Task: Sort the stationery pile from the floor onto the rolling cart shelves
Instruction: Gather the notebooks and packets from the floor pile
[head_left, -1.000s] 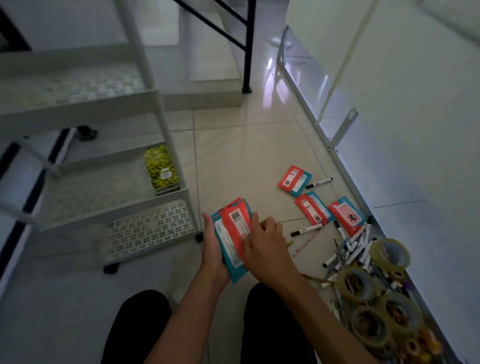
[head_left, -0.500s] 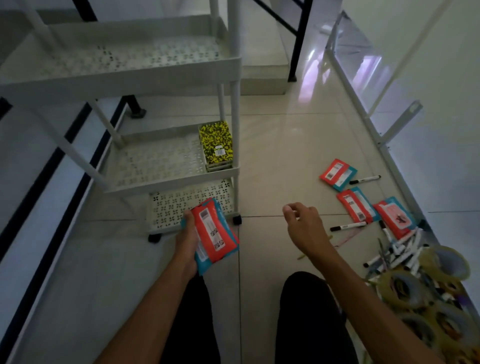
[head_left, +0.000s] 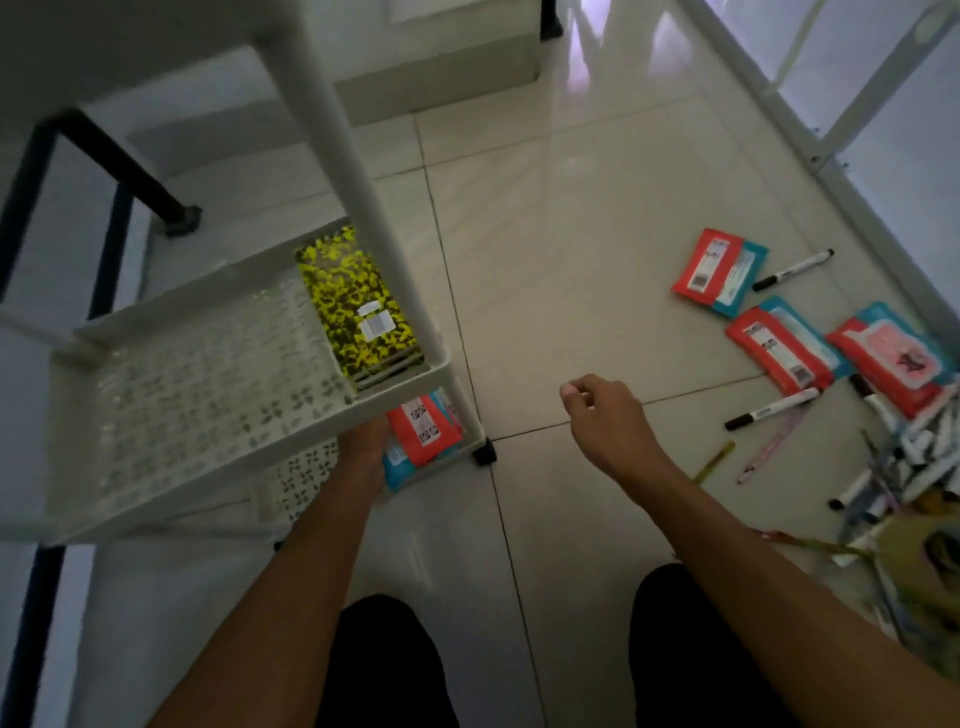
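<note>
The stack of red-and-teal packets (head_left: 423, 434) is held in the left hand (head_left: 363, 447), fingers wrapped around its near edge, and sits at the front lip of the cart's bottom shelf (head_left: 298, 475), partly under the middle shelf (head_left: 208, 384). Judged risk: the stack is loose and fanned, so a packet could slip off the front edge by the caster (head_left: 484, 454) or catch on the middle shelf's rim as it goes in (clearance there looks tight). The right hand (head_left: 602, 415) hangs over the tile floor (head_left: 545, 260), fingers loosely curled, holding nothing. Contents: the middle shelf carries one yellow-and-black patterned pack (head_left: 358, 312) against its right wall; the bottom shelf shows only the incoming stack. Three more packets (head_left: 719, 270) and several markers (head_left: 774, 408) lie on the floor to the right.
</note>
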